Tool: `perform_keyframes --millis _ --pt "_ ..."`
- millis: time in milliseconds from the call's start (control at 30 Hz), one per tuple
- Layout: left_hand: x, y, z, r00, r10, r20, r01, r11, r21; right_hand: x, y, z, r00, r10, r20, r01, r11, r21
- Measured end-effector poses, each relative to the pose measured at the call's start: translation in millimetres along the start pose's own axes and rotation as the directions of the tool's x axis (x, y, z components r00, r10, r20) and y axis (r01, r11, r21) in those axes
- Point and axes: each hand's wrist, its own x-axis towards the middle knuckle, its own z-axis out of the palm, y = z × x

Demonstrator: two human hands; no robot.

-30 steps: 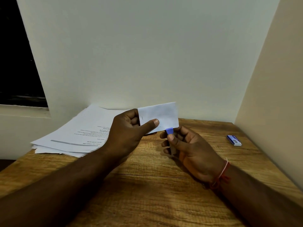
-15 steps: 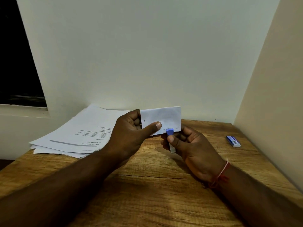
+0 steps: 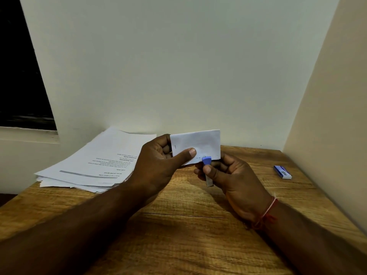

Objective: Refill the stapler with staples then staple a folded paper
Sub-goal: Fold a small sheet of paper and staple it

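My left hand (image 3: 158, 161) pinches a small folded white paper (image 3: 200, 142) and holds it upright above the wooden table (image 3: 188, 235). One staple shows near the paper's left edge and a few more along its bottom edge. My right hand (image 3: 228, 175) grips a small stapler (image 3: 207, 162) with a blue head and a metal body. The stapler's head touches the paper's bottom edge, right of my left thumb. Most of the stapler is hidden in my fingers.
A stack of printed sheets (image 3: 95, 165) lies at the table's back left. A small blue and white staple box (image 3: 282, 172) lies at the back right, close to the side wall. A dark window is at the far left.
The paper has turned from tilted to level and shifted slightly right. The stapler's head has come up against its bottom edge, where small staple marks now show.
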Motion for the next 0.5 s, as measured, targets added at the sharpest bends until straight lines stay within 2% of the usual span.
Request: perform_keyframes --millis 133,267,400,500 --pt "-2.0 -0.7 2.9 1.0 -0.007 0.024 0.007 1.0 0.003 0.1 -0.5 0.5 1.0 -0.017 -0.024 0.016 0.999 -0.039" --pt "-8.4 -0.6 10.6 0.982 -0.043 0.181 0.053 0.997 -0.051 -0.8 -0.6 3.3 0.999 -0.015 -0.032 0.011 0.992 -0.125" --pt "-7.9 -5.9 12.8 0.988 -0.052 0.144 0.064 0.995 -0.08 -2.7 0.9 6.7 0.998 -0.028 -0.052 0.017 0.976 -0.215" --pt "-7.4 -6.8 14.0 0.99 -0.057 0.125 0.069 0.993 -0.097 -4.0 0.2 8.5 0.996 -0.042 -0.077 0.024 0.977 -0.214"
